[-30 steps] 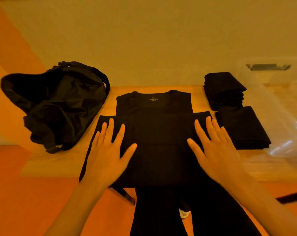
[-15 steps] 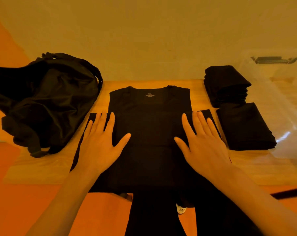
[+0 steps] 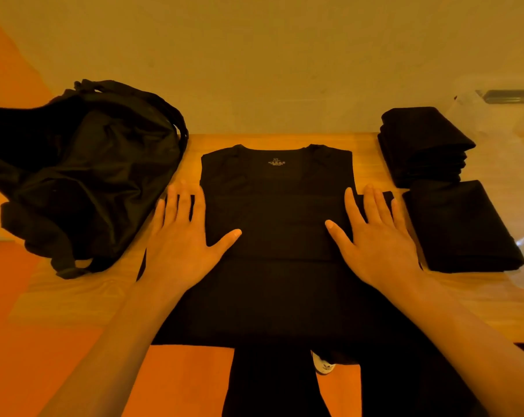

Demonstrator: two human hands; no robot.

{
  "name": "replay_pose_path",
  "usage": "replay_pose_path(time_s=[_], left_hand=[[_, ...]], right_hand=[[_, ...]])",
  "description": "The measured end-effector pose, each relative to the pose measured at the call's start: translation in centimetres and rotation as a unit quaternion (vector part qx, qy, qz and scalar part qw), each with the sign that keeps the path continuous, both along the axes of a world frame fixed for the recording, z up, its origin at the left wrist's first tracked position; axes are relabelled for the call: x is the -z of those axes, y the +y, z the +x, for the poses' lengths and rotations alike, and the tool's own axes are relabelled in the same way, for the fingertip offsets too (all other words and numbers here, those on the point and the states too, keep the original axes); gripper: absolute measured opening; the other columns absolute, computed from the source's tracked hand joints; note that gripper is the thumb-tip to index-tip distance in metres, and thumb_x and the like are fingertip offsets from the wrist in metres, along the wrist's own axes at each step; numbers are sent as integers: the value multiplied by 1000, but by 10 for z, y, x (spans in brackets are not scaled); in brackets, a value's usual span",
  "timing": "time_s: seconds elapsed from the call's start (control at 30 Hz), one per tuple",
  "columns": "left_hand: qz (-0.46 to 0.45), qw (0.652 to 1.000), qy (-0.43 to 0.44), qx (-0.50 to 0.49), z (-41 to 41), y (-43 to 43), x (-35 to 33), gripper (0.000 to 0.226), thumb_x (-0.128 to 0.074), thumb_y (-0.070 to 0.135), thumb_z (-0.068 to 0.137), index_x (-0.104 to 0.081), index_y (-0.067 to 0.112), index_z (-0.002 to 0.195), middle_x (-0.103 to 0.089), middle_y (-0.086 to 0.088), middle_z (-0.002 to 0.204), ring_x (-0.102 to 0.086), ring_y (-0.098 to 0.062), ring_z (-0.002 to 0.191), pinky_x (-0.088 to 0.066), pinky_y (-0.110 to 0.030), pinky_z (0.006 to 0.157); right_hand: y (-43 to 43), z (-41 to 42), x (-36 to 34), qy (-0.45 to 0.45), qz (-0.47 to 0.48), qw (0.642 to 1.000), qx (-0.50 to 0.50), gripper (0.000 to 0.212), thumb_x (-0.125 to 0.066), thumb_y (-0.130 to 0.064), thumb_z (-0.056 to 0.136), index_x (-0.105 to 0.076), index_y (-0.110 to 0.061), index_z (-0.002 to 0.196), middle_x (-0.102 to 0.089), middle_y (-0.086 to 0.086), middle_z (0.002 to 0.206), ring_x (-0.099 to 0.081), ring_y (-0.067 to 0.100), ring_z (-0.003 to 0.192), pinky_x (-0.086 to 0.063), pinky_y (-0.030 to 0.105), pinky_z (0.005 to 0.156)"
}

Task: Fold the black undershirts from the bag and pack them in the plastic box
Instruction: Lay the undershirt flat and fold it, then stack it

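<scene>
A black undershirt (image 3: 277, 206) lies at the middle of the table's (image 3: 83, 293) near edge. Left hand (image 3: 182, 239) and right hand (image 3: 378, 239) press it, fingers spread. It appears mid-fold; the next fold likely needs a grip on its edges.

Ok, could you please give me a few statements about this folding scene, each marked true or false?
1. The left hand and the right hand rest flat, fingers straight, on the undershirt. True.
2. The bag sits right of the undershirt. False: the bag lies to its left.
3. A far folded pile and a near folded pile lie right of the undershirt. True.
4. The right hand pinches the neckline. False: it lies flat, well below the neckline.
</scene>
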State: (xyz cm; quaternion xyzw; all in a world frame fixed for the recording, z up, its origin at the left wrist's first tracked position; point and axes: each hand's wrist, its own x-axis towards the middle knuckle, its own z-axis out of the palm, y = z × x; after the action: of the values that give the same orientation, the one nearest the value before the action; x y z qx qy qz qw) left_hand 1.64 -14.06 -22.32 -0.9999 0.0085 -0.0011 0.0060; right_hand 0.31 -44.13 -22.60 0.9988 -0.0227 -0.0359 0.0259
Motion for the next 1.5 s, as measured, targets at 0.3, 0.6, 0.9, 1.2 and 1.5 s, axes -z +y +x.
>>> replay_pose_path(time_s=[0.3,0.6,0.9,1.2,1.5], left_hand=[[-13,999,35,6,2,-18,11,93,1,83,86,12,27,160,21,-3,167,21,-18,153,6,-42,125],[-268,960,-79,-24,69,-7,-26,53,-48,48,103,-47,21,149,-33,-4,157,-32,-25,146,-29,-39,118],[-186,976,117,-6,194,3,-45,39,-72,31,93,-60,12,125,-63,-10,123,-60,-26,111,-46,-35,89],[-325,926,193,-27,209,2,-53,24,-72,14,92,-67,10,116,-67,-1,95,-64,-15,91,-50,-29,86],[-369,915,159,-12,214,9,-49,15,-74,26,92,-74,12,100,-66,5,87,-62,-9,86,-47,-23,78]], right_hand=[[6,9,6,6,35,999,-11,79,3,-71,92,12,-31,159,12,10,168,16,23,153,6,43,124],[1,80,-32,-56,240,969,7,46,-42,-37,106,-42,-21,149,-50,11,144,-54,27,125,-47,45,105],[-1,210,-56,155,288,942,72,56,-64,-47,95,-62,1,124,-62,20,126,-58,34,116,-47,42,91],[-2,227,-60,190,345,918,41,28,-79,-33,83,-70,-12,100,-64,5,112,-56,24,111,-46,34,84],[-14,236,-65,211,324,922,24,62,-75,-50,80,-68,3,112,-59,17,95,-50,27,80,-42,36,77]])
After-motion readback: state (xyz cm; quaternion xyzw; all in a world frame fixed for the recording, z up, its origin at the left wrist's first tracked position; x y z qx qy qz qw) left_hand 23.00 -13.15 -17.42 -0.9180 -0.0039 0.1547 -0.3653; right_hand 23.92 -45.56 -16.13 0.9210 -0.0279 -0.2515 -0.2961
